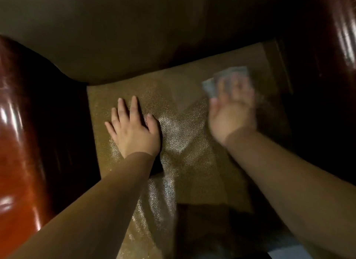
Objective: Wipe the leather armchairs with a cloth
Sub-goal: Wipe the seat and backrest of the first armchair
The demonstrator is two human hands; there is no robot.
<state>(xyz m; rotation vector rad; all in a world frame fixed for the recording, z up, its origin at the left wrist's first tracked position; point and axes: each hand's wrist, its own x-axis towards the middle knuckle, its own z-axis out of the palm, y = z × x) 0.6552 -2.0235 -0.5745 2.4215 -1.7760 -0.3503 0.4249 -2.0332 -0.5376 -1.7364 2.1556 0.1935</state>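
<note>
Dim, warm light falls from above, leaving the corners of the scene in deep shadow. Glossy red-brown wooden arms (13, 143) flank the view at left and at right (344, 33), each catching bright streaks of reflected light. A sliver of pale floor (300, 251) shows at the bottom right edge; walls and windows lie outside the view.
</note>
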